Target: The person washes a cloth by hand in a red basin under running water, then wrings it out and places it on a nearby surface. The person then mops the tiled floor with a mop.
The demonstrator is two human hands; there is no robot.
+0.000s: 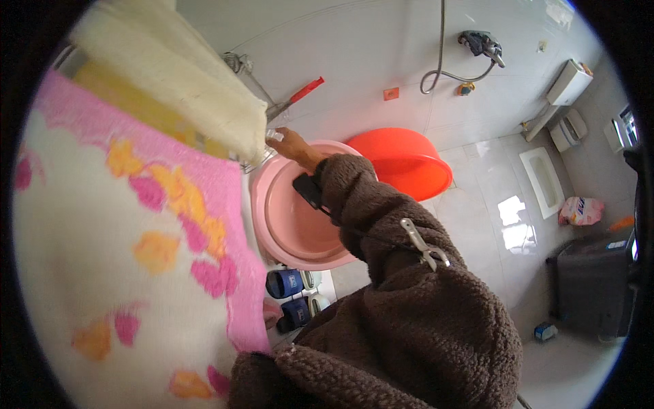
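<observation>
My right hand (296, 148) reaches up to the end of a wire rack (253, 162), beside a hanging cream towel (197, 88). Its fingers are bent together there, and what they hold is too small to make out. Close in front on the left spreads a white towel (88, 232) with a pink border and pink and orange flowers. A little of my left hand (272, 313) shows at the towel's edge, apparently gripping it; most of it lies behind the cloth. Under my right arm are pink basins (300, 225), one within another. From that wrist hangs a small black device (307, 191).
A red basin (409, 153) leans against the tiled wall. Slippers (285, 283) rest on a low rack near the pink basins. A red-handled tool (306, 90) and a shower hose (443, 41) hang on the wall. Farther right are a squat toilet (543, 183) and a dark grey bin (591, 286).
</observation>
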